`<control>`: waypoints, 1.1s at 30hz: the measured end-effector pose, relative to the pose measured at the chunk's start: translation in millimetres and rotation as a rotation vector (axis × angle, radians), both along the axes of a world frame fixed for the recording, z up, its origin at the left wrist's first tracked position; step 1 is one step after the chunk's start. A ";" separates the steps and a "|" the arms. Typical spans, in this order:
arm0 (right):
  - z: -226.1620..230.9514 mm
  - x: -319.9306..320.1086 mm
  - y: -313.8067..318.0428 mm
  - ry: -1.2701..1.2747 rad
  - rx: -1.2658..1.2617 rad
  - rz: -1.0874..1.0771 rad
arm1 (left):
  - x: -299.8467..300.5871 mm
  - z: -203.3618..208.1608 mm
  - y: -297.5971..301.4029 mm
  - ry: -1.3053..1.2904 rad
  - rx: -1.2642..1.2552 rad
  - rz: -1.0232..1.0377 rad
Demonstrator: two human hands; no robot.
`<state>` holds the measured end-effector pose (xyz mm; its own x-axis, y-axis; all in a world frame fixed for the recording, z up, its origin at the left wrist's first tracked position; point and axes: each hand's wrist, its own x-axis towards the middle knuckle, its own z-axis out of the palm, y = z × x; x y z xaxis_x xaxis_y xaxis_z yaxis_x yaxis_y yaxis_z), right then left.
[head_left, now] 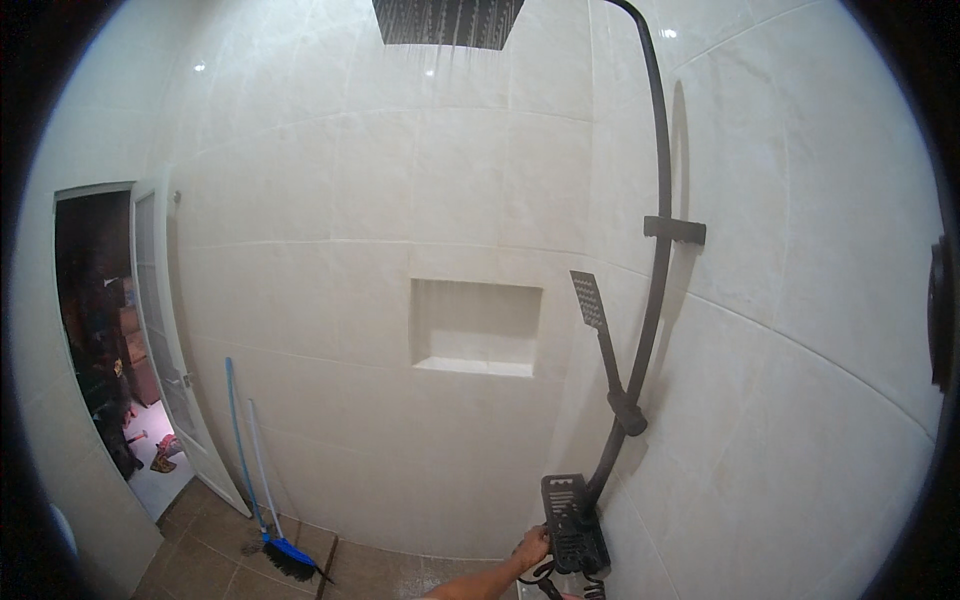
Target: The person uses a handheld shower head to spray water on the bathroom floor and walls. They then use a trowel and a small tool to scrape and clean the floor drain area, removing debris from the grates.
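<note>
My left hand (pixel 533 548) reaches in from the lower edge, its fingers closed at the left side of a black shower mixer with a slotted shelf (pixel 565 515). It seems to grip a knob there, mostly hidden by the fingers. Water falls in thin streams from the square black rain shower head (pixel 450 22) at the top. A black riser pipe (pixel 660 170) joins that head to the mixer. On the pipe, a rectangular hand shower (pixel 588 300) rests tilted in its holder (pixel 628 413). A coiled black hose (pixel 543 578) hangs under the mixer. My right hand does not show.
Beige tiled walls surround the shower, with a recessed niche (pixel 478 328) in the far one. A blue broom (pixel 290 560) and another long handle (pixel 262 455) lean near the open white door (pixel 190 400). A low dark ledge (pixel 328 565) crosses the brown tiled floor (pixel 200 560).
</note>
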<state>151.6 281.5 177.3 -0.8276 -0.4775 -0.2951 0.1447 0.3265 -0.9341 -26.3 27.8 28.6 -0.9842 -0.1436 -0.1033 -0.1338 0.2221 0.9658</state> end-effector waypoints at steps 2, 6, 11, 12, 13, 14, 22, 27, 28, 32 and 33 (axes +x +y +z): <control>-25.4 -4.3 -4.0 0.020 -0.171 -0.025 | -9.5 -12.0 -2.9 0.007 -0.116 0.059; -61.0 -14.5 -5.5 0.095 -0.280 -0.049 | -15.6 -21.1 -7.3 0.255 -0.875 -0.088; -66.9 -18.0 -6.3 0.152 -0.268 -0.043 | -7.3 -0.2 -7.5 0.026 -0.115 -0.046; -65.3 -17.2 -7.1 0.156 -0.260 -0.045 | -4.9 4.4 -6.6 0.000 0.005 -0.054; -63.5 -16.3 -8.0 0.161 -0.251 -0.046 | -3.7 8.3 -6.4 -0.028 0.124 -0.056; -61.2 -14.8 -8.9 0.165 -0.267 -0.046 | -2.0 10.1 -5.7 -0.017 0.141 -0.048; -33.3 -1.7 -12.6 0.107 -0.318 -0.040 | -15.7 -1.0 -10.9 -0.130 0.596 -0.099; -47.0 -12.1 -6.6 0.241 -0.103 -0.020 | 7.6 24.4 -0.9 -0.077 0.341 0.130; -54.4 -16.6 -5.1 0.267 -0.037 0.014 | 17.2 32.5 -0.1 0.003 0.201 0.069; -82.9 -29.6 -3.9 0.160 -0.216 -0.019 | 40.4 53.6 6.8 0.061 0.338 0.038; -87.0 -30.7 -3.8 0.152 -0.220 -0.023 | 40.6 53.9 6.9 0.093 0.289 0.018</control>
